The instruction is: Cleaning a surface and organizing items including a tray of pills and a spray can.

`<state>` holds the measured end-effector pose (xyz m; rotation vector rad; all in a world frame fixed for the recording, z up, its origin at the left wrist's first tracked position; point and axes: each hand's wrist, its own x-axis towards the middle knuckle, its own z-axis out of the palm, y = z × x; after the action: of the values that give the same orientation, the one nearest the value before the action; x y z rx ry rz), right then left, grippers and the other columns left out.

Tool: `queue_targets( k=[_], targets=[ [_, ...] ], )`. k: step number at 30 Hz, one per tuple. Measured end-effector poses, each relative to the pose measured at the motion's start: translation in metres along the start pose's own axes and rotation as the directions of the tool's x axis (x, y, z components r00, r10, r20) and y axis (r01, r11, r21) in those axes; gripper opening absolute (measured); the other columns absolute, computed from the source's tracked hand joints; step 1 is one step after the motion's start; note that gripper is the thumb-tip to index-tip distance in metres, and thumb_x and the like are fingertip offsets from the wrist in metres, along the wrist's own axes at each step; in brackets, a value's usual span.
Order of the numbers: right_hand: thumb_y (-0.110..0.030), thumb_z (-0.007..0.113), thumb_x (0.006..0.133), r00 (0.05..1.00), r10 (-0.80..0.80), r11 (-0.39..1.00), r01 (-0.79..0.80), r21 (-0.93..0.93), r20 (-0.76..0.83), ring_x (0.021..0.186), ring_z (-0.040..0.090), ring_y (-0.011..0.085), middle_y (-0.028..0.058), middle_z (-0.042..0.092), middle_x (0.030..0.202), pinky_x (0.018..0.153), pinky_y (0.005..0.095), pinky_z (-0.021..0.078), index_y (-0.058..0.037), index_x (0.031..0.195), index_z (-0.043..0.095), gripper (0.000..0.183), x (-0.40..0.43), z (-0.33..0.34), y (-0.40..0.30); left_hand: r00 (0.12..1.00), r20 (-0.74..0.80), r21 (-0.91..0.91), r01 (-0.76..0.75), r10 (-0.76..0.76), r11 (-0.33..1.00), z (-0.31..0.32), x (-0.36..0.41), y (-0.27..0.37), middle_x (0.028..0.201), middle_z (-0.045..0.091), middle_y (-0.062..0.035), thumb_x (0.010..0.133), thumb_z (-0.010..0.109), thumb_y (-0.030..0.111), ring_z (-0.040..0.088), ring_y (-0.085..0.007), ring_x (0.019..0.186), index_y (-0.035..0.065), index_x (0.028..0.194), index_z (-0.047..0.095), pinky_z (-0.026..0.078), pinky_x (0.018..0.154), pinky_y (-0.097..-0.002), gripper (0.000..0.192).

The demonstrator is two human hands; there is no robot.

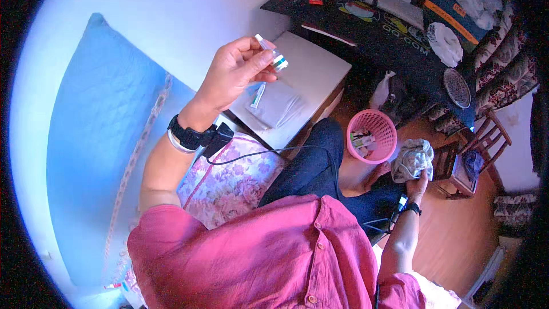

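Note:
My left hand (pixel 238 66) is raised over a white-topped cabinet (pixel 324 60). Between thumb and fingers it grips a small clear plastic bottle (pixel 280 62) with a white cap and a green-and-white label. A small white-and-green tube (pixel 257 95) lies on the cabinet, on a folded pale sheet (pixel 276 107). My right hand (pixel 417 189), low on the right near my knee, holds a crumpled greyish patterned cloth (pixel 412 161). Just left of the cloth stands a pink perforated plastic basket (pixel 391 133) with small packets and scraps inside.
A black-covered table (pixel 296 6) at the back holds a white plastic bag (pixel 444 45) and a round mesh sieve (pixel 456 88). A wooden chair (pixel 454 180) stands right. A flowered bed cover (pixel 240 180) is beside my leg. A black cable (pixel 266 151) trails from my left wrist device.

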<state>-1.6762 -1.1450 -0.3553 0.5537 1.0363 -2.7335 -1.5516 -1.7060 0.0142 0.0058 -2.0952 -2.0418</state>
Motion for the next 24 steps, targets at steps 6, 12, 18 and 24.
queue_targets(
  k=[6,12,18,24],
  targets=[
    [-0.032,0.049,0.096,0.996,-0.037,0.999,0.039,-0.016,0.086,0.119,0.052,0.0283,0.0104,0.054,0.131,0.103,0.0483,0.0392,-0.0072,0.130,0.051,0.042,-0.003,-0.004,-0.003,0.988,-0.073,0.204,-0.117,0.134,0.972,0.002,-0.022,0.006,0.092,0.065,-0.0063,0.092,0.062,0.015,0.064,-0.0126,0.081,-0.0016,0.109,0.058,0.055,0.073,-0.0266,0.024],
    [-0.033,0.051,0.095,0.990,-0.020,1.000,0.019,0.009,0.136,0.117,0.054,0.0277,0.0109,0.057,0.128,0.102,0.0486,0.0406,-0.0066,0.129,0.052,0.043,0.001,-0.010,-0.008,0.977,-0.075,0.474,-0.140,0.198,0.869,0.006,0.026,-0.038,0.085,0.066,-0.0055,0.089,0.064,0.010,0.064,-0.0104,0.077,-0.0005,0.103,0.059,0.053,0.068,-0.0237,0.018],
    [-0.035,0.045,0.098,0.996,0.004,0.999,0.001,-0.047,0.092,0.119,0.052,0.0293,0.0115,0.053,0.132,0.102,0.0496,0.0403,-0.0066,0.133,0.047,0.045,-0.003,0.019,-0.005,0.985,-0.163,0.686,0.074,0.054,0.724,-0.028,0.138,-0.196,0.079,0.068,-0.0097,0.081,0.070,0.013,0.064,-0.0162,0.071,0.0005,0.091,0.064,0.052,0.066,-0.0302,0.017],
    [-0.029,0.041,0.099,0.999,0.036,0.999,-0.036,-0.027,-0.008,0.118,0.052,0.0300,0.0138,0.052,0.132,0.102,0.0497,0.0411,-0.0043,0.133,0.046,0.042,0.010,0.005,-0.007,0.977,-0.212,0.861,0.180,0.014,0.477,-0.052,0.209,-0.317,0.079,0.063,-0.0222,0.073,0.067,0.017,0.062,-0.0392,0.076,0.0002,0.079,0.061,0.050,0.069,-0.0454,0.019]
  ],
)
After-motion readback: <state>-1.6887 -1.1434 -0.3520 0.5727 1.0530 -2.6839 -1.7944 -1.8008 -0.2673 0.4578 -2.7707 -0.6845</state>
